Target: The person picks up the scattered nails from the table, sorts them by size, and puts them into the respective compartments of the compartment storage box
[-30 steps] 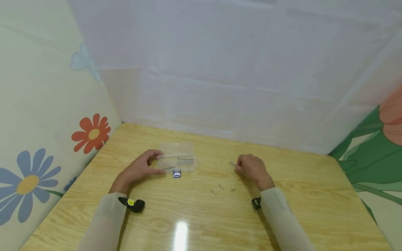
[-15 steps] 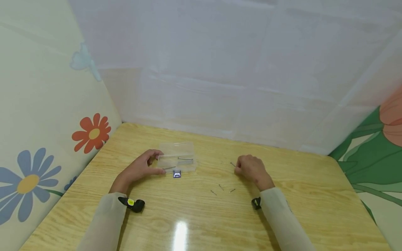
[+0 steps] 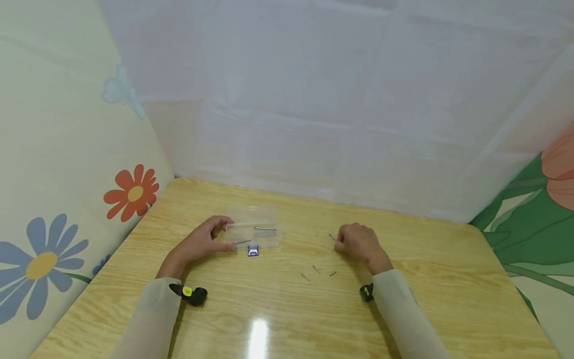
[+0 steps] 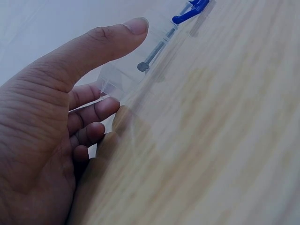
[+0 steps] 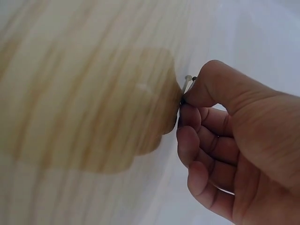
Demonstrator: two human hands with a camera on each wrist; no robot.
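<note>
Clear plastic box [image 3: 252, 213] is sitting between gripping thumb and fingers of left hand [image 3: 202, 239]; right hand [image 3: 359, 243], well apart, is pinching a metal fastener [image 3: 332, 236].

1. A wood-grain table [image 3: 305, 316] stood in a screened-off corner resembling a makeshift filming booth; whether it was in a home, an office or a studio could not be told.
2. A creased white sheet [image 3: 305, 104] rose behind the table's far edge.
3. A left panel [image 3: 54, 134] bore a red flower [image 3: 135, 193] and a large blue flower [image 3: 41, 265]; a right panel [image 3: 553, 314] showed green leaves [image 3: 529, 234] and a pink bloom [image 3: 564, 169].
4. Black wrist cameras [image 3: 196, 296] pointed to a recording set-up.
</note>
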